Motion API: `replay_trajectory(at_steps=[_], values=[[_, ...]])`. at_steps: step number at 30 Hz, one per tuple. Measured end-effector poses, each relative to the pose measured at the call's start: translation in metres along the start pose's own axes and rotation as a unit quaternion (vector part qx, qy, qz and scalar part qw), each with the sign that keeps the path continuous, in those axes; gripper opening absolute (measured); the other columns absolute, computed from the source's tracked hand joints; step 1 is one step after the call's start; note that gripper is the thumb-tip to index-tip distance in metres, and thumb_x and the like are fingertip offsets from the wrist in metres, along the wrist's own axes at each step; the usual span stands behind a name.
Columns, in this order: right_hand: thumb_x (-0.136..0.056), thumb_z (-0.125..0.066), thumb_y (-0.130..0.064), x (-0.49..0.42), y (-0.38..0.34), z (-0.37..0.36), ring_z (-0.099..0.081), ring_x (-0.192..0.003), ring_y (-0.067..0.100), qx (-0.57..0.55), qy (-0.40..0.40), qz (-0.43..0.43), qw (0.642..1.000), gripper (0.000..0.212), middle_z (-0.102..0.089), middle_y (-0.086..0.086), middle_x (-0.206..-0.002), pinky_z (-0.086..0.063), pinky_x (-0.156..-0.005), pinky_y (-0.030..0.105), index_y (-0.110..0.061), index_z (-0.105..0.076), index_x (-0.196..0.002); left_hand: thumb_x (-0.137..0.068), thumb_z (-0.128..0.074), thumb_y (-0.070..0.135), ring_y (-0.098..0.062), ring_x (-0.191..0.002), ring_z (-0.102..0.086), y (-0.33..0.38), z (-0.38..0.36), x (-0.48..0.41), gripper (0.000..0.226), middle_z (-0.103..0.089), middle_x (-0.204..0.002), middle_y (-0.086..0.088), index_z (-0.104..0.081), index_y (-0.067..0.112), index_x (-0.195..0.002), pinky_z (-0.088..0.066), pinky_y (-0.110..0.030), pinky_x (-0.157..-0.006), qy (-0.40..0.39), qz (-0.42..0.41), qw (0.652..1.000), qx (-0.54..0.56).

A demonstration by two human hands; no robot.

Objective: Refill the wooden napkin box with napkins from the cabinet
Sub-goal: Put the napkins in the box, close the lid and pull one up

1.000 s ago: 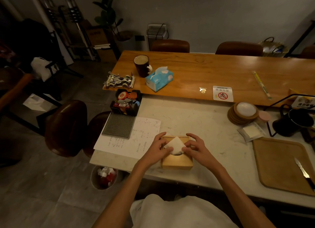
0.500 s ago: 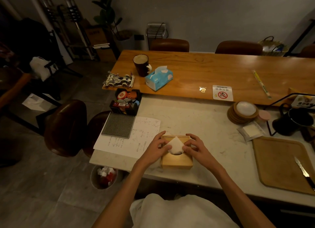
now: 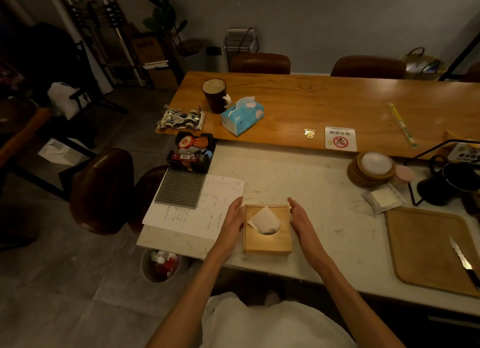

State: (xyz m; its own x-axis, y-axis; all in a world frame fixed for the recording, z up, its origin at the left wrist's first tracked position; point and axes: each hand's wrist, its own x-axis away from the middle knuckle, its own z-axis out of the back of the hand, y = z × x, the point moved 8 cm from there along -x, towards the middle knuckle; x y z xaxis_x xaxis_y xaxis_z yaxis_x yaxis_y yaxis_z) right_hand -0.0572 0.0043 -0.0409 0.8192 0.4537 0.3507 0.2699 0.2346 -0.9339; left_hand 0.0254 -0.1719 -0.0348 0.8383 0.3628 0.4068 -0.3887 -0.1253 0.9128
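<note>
The wooden napkin box [image 3: 267,241] sits on the pale table [image 3: 311,181] near its front edge, with a white napkin [image 3: 263,219] poking up through the round hole in its lid. The left hand [image 3: 232,225] and right hand [image 3: 301,223] flank its side walls, fingers [image 3: 293,204] straight and relaxed and gripping nothing; I cannot tell whether the palms touch the wood. A written sheet of paper [image 3: 202,215] lies just left of the box, and a wooden tray [image 3: 426,243] bearing a knife [image 3: 463,263] lies well to the right.
</note>
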Motion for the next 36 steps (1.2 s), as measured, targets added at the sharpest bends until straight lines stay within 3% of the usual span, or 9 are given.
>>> replay_trajectory(at_steps=[3, 5, 8, 13, 20, 23, 27, 32, 36], values=[[-0.092, -0.022, -0.068, 0.012, 0.021, -0.015, -0.038, -0.139, 0.017, -0.134, 0.007, -0.091, 0.987, 0.070, -0.036, -0.003, -0.155, -0.026, -0.118, 0.045, -0.030, -0.028, -0.151, -0.098, -0.035, 0.057, -0.014, -0.144, -0.034, -0.015, -0.009, 0.009, 0.062, -0.033, -0.158, 0.004, -0.028, 0.029, -0.152, -0.026, -0.041, -0.121, 0.027, 0.031, 0.998, 0.041], [-0.092, -0.016, -0.069, 0.017, 0.027, -0.025, -0.047, -0.133, 0.020, -0.126, 0.004, -0.114, 0.985, 0.070, -0.047, -0.002, -0.147, -0.030, -0.116, 0.047, -0.032, -0.034, -0.148, -0.099, -0.031, 0.056, -0.015, -0.139, -0.042, -0.021, -0.018, 0.016, 0.059, -0.041, -0.153, 0.004, -0.031, 0.030, -0.151, -0.031, -0.042, -0.118, 0.047, 0.041, 0.997, 0.048], [-0.084, -0.018, -0.081, 0.018, 0.030, -0.027, -0.048, -0.132, 0.019, -0.130, 0.019, -0.132, 0.983, 0.079, -0.047, -0.003, -0.148, -0.030, -0.116, 0.049, -0.037, -0.032, -0.148, -0.091, -0.032, 0.071, -0.016, -0.134, -0.049, -0.030, -0.020, 0.016, 0.066, -0.049, -0.148, 0.005, -0.036, 0.038, -0.148, -0.035, -0.047, -0.116, 0.050, 0.073, 0.993, 0.073], [-0.094, -0.010, -0.063, 0.022, 0.034, -0.031, -0.054, -0.120, 0.022, -0.146, 0.057, -0.167, 0.973, 0.070, -0.055, 0.003, -0.135, -0.037, -0.108, 0.041, -0.027, -0.042, -0.144, -0.098, -0.028, 0.056, -0.021, -0.126, -0.054, -0.033, -0.018, 0.014, 0.060, -0.052, -0.144, -0.005, -0.036, 0.025, -0.149, -0.041, -0.045, -0.111, 0.064, 0.109, 0.988, 0.084], [-0.085, -0.015, -0.073, -0.008, 0.006, -0.016, -0.055, -0.122, 0.021, -0.155, 0.113, -0.137, 0.972, 0.080, -0.058, 0.002, -0.136, -0.034, -0.114, 0.050, -0.026, -0.047, -0.142, -0.102, -0.019, 0.049, -0.013, -0.139, -0.035, 0.010, -0.027, -0.038, 0.056, -0.034, -0.151, 0.009, -0.024, 0.027, -0.154, -0.026, -0.029, -0.114, -0.024, 0.072, 0.996, 0.045], [-0.085, -0.018, -0.073, -0.030, -0.006, -0.011, -0.054, -0.124, 0.020, -0.175, 0.124, -0.131, 0.968, 0.082, -0.056, 0.003, -0.138, -0.032, -0.115, 0.047, -0.022, -0.046, -0.143, -0.092, -0.026, 0.066, -0.013, -0.144, -0.030, 0.015, -0.029, -0.067, 0.073, -0.028, -0.159, 0.007, -0.024, 0.027, -0.154, -0.020, -0.032, -0.121, -0.047, 0.068, 0.995, 0.052], [-0.096, -0.013, -0.063, -0.062, -0.025, -0.010, -0.058, -0.117, 0.016, -0.183, 0.116, -0.119, 0.969, 0.069, -0.061, 0.000, -0.130, -0.039, -0.109, 0.038, -0.022, -0.050, -0.137, -0.075, -0.036, 0.088, -0.017, -0.142, -0.038, -0.001, -0.026, -0.106, 0.095, -0.038, -0.156, 0.002, -0.032, 0.031, -0.151, -0.025, -0.046, -0.121, -0.068, 0.077, 0.993, 0.061], [-0.098, -0.014, -0.061, -0.112, -0.062, -0.017, -0.058, -0.117, 0.016, -0.180, 0.098, -0.103, 0.973, 0.066, -0.062, 0.000, -0.128, -0.040, -0.107, 0.035, -0.022, -0.052, -0.136, -0.093, -0.028, 0.069, -0.019, -0.132, -0.051, 0.056, -0.007, -0.138, 0.072, -0.055, -0.143, -0.002, -0.042, 0.024, -0.147, -0.033, -0.045, -0.117, -0.044, 0.076, 0.993, 0.078], [-0.098, -0.015, -0.059, -0.146, -0.081, -0.024, -0.061, -0.112, 0.016, -0.187, 0.095, -0.094, 0.973, 0.060, -0.065, 0.001, -0.124, -0.042, -0.107, 0.037, -0.026, -0.058, -0.124, -0.092, -0.029, 0.069, -0.018, -0.129, -0.054, 0.071, 0.002, -0.167, 0.071, -0.058, -0.140, 0.000, -0.045, 0.024, -0.145, -0.034, -0.046, -0.117, -0.028, 0.064, 0.993, 0.096]])
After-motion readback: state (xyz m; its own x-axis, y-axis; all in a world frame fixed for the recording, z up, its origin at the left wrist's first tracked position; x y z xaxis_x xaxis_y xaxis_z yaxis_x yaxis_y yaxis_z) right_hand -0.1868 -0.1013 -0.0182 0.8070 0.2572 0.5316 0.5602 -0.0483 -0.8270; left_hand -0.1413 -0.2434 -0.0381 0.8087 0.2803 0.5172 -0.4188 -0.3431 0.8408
